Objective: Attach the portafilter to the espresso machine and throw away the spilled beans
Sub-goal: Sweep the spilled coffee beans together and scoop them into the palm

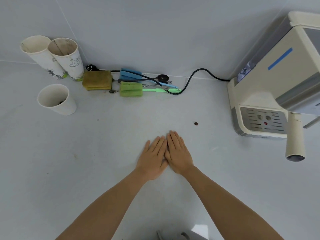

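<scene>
My left hand [153, 159] and my right hand [178, 153] lie flat, palms down, side by side on the white counter [103, 144], with their inner edges touching. Something dark shows in the gap between them, too small to name. A single brown bean [196, 124] lies on the counter up and to the right of my right hand. The cream espresso machine [270, 87] stands at the right, its metal drip tray [263, 121] facing me. The portafilter's cream handle [295, 141] sticks out toward me from under the machine's head.
A white paper cup [56, 99] with something dark inside stands at the left. Behind it are two more paper cups [57, 56]. Sponges, brushes and spoons [131, 82] line the back wall, crossed by the machine's black cord [190, 78].
</scene>
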